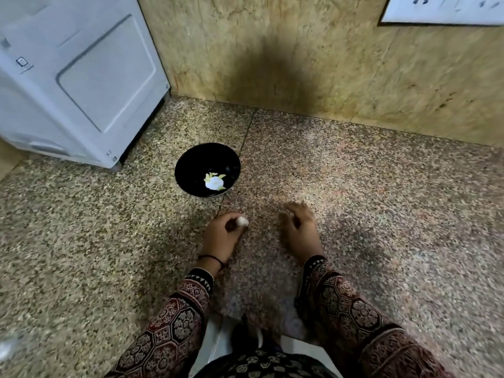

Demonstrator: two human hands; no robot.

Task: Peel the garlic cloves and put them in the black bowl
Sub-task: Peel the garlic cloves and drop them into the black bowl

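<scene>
A black bowl [207,170] stands on the speckled stone surface, with pale peeled garlic pieces [214,182] lying in its bottom. Just below the bowl, my left hand [224,236] holds a small whitish garlic clove [242,221] between thumb and fingertips, close to the surface. My right hand [300,227] hovers to the right of it, fingers loosely curled and nothing in it. Both arms wear patterned dark red sleeves.
A white appliance [79,77] stands at the back left, near the bowl. A yellowish stone wall [313,55] runs behind, with a white switch panel [441,9] at the top right. White paper or plastic [218,342] lies near my lap.
</scene>
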